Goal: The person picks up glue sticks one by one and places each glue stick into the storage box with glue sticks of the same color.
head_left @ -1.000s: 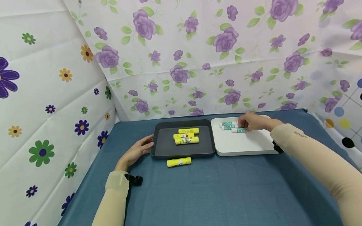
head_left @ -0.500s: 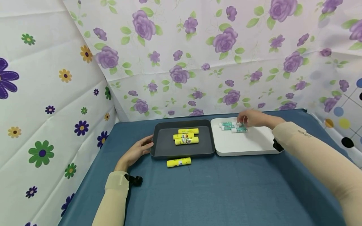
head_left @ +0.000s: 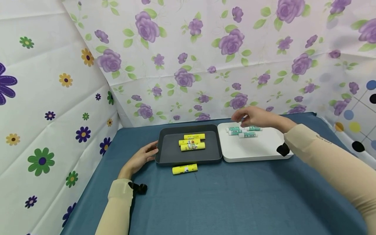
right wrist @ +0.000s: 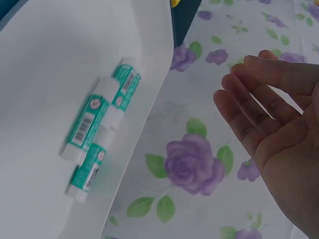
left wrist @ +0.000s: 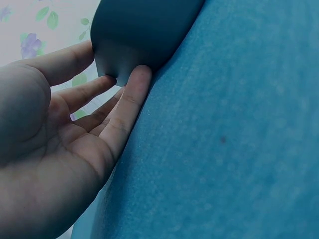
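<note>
My left hand touches the left edge of a dark grey tray. In the left wrist view its fairly straight fingers rest against the tray's corner. Three yellow glue sticks lie inside that tray. Over the back of the white tray, my right hand hovers with relaxed fingers and nothing in them. Beneath it are several green-and-white glue sticks, some partly overlapped by others. The right wrist view shows the empty right hand apart from the green sticks.
Another yellow glue stick lies on the blue cloth in front of the dark tray. Both trays stand side by side. A flowered curtain hangs right behind the table, and a second one borders the left side.
My right hand has let go of a green-and-white glue stick at the back of the white tray, then risen and moved left. The left hand stays at the dark tray.
</note>
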Demonstrator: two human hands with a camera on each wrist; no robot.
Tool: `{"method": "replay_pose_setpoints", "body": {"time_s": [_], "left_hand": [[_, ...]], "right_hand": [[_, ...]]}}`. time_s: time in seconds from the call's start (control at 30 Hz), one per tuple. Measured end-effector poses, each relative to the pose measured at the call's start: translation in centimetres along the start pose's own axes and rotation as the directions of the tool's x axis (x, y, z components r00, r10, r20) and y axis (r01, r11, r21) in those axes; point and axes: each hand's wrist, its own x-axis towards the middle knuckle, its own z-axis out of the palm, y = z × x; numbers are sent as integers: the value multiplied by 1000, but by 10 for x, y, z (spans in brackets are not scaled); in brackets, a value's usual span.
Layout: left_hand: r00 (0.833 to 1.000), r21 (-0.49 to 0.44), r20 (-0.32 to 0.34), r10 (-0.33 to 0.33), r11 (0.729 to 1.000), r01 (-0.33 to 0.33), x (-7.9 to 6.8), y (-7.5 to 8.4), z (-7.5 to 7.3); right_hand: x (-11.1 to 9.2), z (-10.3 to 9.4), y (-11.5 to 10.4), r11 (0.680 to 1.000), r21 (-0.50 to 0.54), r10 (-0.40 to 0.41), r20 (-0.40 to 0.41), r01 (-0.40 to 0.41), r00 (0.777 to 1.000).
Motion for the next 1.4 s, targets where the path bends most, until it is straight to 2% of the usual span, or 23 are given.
{"method": "replay_pose_setpoints", "body": {"time_s": [0.3, 0.53, 0.77, 1.13, 1.4], "left_hand": [[1000, -2, -8, -10, 1000, 10, -1, 2, 1], [1000, -4, -6, -13, 1000, 13, -1, 1, 0], [1000, 6, -5, -9, 1000, 9, 0, 1, 1], [1000, 8, -6, 0, 1000, 0, 1, 0, 1], [1000, 6, 1, 2, 1000, -2, -1, 1, 1]], "right_hand": [[5, 15, -25, 997, 14, -77, 3, 76, 997], [10, 31, -41, 991, 89, -104, 43, 100, 994], [11, 40, -48, 989, 116, -98, 61, 91, 993], [14, 57, -52, 970, 206, -147, 97, 125, 984], [17, 75, -55, 972, 199, -153, 111, 129, 982]]}}
